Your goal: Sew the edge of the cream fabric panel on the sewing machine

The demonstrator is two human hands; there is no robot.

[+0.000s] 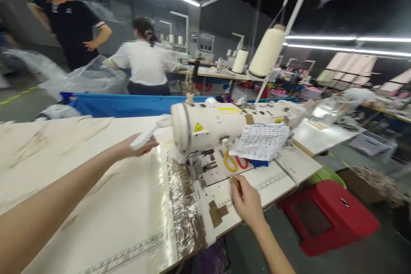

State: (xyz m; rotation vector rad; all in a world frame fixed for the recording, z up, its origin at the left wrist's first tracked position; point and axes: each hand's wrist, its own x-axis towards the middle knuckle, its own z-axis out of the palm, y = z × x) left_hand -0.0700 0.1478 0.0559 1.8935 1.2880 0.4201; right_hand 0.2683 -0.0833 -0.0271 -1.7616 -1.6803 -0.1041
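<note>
1. From where I stand, the right hand (pixel 248 200) has its thumb and fingertips pinched together on a small brown thing (pixel 236 183), just above the bed of the sewing machine (pixel 210 126); what it is, I can't make out.
2. The left hand (pixel 127 146) reaches behind a white lever (pixel 146 135), its fingers pointing toward the machine head; whether they grip the lever or only pass behind it, I can't tell.
3. Just beyond the right fingertips lie scissors (pixel 230 163) with yellow and red handles, below a printed sheet (pixel 263 141) hanging on the machine.
4. Farther left of the left fingers, cream cloth (pixel 41 143) lies loosely wrinkled.
5. As for progress, I'd judge the brown thing picked up but not set down; I can make out no finished seam on the cloth, and how much remains, I can't tell.
</note>
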